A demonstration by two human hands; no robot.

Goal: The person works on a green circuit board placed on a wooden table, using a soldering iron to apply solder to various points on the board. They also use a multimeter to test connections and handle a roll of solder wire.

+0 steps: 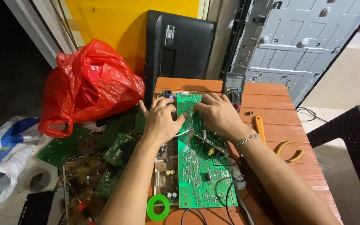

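Pressing down w/ both hands on a big green circuit board (201, 166), flat on a reddish wooden slat table (280, 121). Left hand (162, 118) lies palm-down over the board's top-left part, fingers spread and slightly curled; can't tell if it grips anything. Right hand (218, 114) sits on the board's upper middle, fingers bent and close together, tips touching the surface; nothing clearly pinched, a metal chain bracelet (248, 141) on the wrist. Board is rectangular, matte green w/ fine solder traces, and runs from the far side of the table almost to the near edge.

Just beyond the right hand stands a dark multimeter (233, 88) at the far table edge. Right of the board: an orange-handled tool (258, 126) and yellow-handled pliers (289, 151), on open slats w/ room to spare. A green tape ring (158, 207) lies by the board's near-left corner; black cables (234, 196) loop over the near-right corner. Left of the table the floor is crowded: a heap of other boards (101, 162), a crinkly red plastic bag (90, 85), a black monitor (178, 52) leaning on the wall.
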